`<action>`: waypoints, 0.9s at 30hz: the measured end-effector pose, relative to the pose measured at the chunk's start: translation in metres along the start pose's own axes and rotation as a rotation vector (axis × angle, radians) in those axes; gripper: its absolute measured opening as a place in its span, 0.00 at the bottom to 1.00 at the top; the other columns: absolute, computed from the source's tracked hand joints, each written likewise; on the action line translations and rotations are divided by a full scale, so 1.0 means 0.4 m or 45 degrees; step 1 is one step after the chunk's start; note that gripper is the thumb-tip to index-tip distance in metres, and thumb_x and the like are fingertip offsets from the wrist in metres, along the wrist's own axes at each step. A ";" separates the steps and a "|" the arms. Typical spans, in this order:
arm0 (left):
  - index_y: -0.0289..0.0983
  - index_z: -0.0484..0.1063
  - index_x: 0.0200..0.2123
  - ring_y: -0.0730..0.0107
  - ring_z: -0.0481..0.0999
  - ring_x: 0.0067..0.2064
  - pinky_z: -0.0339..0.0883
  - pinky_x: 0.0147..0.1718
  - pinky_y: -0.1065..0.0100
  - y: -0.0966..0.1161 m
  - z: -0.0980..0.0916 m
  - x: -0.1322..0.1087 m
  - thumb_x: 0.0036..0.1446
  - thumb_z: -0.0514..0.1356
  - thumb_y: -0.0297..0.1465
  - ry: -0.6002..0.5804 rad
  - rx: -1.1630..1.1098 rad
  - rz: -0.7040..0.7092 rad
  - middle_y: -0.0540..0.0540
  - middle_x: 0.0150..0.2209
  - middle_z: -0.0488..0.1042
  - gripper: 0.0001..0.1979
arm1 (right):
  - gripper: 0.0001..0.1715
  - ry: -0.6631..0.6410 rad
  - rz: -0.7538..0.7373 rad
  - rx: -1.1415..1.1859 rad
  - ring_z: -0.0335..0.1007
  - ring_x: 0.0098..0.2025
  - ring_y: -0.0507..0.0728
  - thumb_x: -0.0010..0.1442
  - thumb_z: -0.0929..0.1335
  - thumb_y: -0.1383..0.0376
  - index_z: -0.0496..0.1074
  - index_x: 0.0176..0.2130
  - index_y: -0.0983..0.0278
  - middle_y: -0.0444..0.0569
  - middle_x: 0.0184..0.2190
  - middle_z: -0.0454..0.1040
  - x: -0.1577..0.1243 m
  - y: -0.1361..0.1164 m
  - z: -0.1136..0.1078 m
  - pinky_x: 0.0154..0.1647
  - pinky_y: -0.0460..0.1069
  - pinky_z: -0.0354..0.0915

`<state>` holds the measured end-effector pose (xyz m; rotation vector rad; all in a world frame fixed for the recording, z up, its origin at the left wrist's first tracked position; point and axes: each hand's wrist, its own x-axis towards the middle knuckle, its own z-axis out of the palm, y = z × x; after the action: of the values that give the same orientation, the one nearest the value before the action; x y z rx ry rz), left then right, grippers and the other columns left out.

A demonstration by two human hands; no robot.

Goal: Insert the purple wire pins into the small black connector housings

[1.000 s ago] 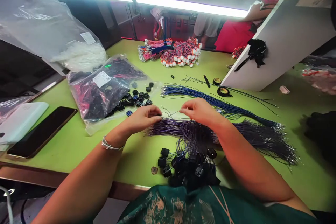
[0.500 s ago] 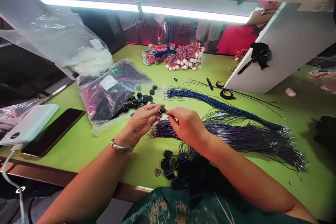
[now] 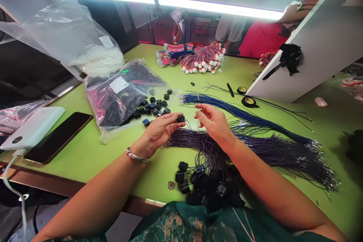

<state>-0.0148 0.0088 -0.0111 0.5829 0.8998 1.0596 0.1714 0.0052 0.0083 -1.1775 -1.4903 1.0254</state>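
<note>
My left hand [image 3: 160, 130] pinches a small black connector [image 3: 180, 118] at its fingertips, just above the green table. My right hand [image 3: 214, 123] is a short gap to the right, its thumb and forefinger closed on a thin wire [image 3: 200, 107] that rises from the purple wire bundle [image 3: 255, 147] lying under both hands. A blue wire bundle [image 3: 232, 110] stretches behind the right hand. Finished black connectors with wires [image 3: 208, 187] are heaped at the table's near edge. Loose black connectors [image 3: 154, 106] lie beyond the left hand.
A plastic bag of dark parts [image 3: 119, 94] lies at the left, with a phone [image 3: 58, 138] and a white power bank [image 3: 32, 128] further left. Red and blue harnesses [image 3: 198, 58] sit at the back, tape rolls [image 3: 248, 101] by a white board [image 3: 306, 53]. Other people stand beyond the table.
The hands came together over the purple bundle, then drew apart. The left now holds the connector out at its fingertips; the right has lifted a wire.
</note>
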 end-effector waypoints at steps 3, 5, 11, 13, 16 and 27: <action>0.30 0.78 0.34 0.71 0.80 0.33 0.74 0.33 0.77 -0.004 -0.003 0.002 0.52 0.65 0.23 -0.007 0.003 0.004 0.42 0.33 0.79 0.05 | 0.19 -0.012 -0.032 0.022 0.56 0.21 0.46 0.59 0.65 0.56 0.75 0.42 0.69 0.45 0.26 0.72 -0.006 -0.029 -0.006 0.22 0.45 0.57; 0.30 0.78 0.34 0.72 0.80 0.31 0.73 0.31 0.77 -0.005 -0.005 0.002 0.50 0.66 0.23 -0.015 0.011 0.011 0.43 0.32 0.78 0.06 | 0.17 -0.035 -0.048 -0.074 0.54 0.20 0.46 0.59 0.66 0.59 0.75 0.43 0.68 0.45 0.24 0.73 -0.012 -0.052 -0.013 0.21 0.45 0.55; 0.30 0.78 0.31 0.76 0.78 0.29 0.72 0.29 0.79 -0.007 -0.005 0.002 0.49 0.68 0.25 0.011 0.025 0.024 0.45 0.30 0.77 0.05 | 0.10 0.031 -0.219 -0.319 0.61 0.22 0.48 0.58 0.67 0.64 0.76 0.39 0.65 0.46 0.24 0.75 -0.033 -0.092 -0.029 0.24 0.47 0.60; 0.31 0.78 0.31 0.75 0.78 0.30 0.72 0.30 0.78 -0.009 -0.003 0.002 0.48 0.68 0.25 0.019 0.030 0.034 0.45 0.30 0.77 0.05 | 0.08 0.062 -0.282 -0.347 0.66 0.27 0.50 0.57 0.68 0.64 0.77 0.34 0.64 0.48 0.27 0.76 -0.045 -0.107 -0.029 0.27 0.49 0.63; 0.32 0.78 0.30 0.75 0.78 0.32 0.73 0.33 0.77 -0.012 -0.002 0.002 0.46 0.69 0.24 0.012 0.017 0.056 0.46 0.30 0.77 0.06 | 0.09 0.032 -0.219 -0.229 0.68 0.28 0.52 0.56 0.69 0.64 0.78 0.36 0.63 0.48 0.27 0.76 -0.066 -0.131 -0.024 0.26 0.49 0.66; 0.30 0.77 0.30 0.74 0.78 0.30 0.74 0.35 0.73 -0.018 0.007 -0.003 0.47 0.69 0.26 0.053 0.045 0.072 0.46 0.29 0.77 0.06 | 0.10 -0.009 -0.109 -0.377 0.60 0.24 0.49 0.56 0.66 0.64 0.73 0.26 0.66 0.43 0.20 0.68 -0.016 -0.024 -0.005 0.27 0.47 0.58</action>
<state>-0.0091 0.0048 -0.0147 0.6202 0.9449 1.1119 0.1720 -0.0026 0.0167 -1.3024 -1.7251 0.7693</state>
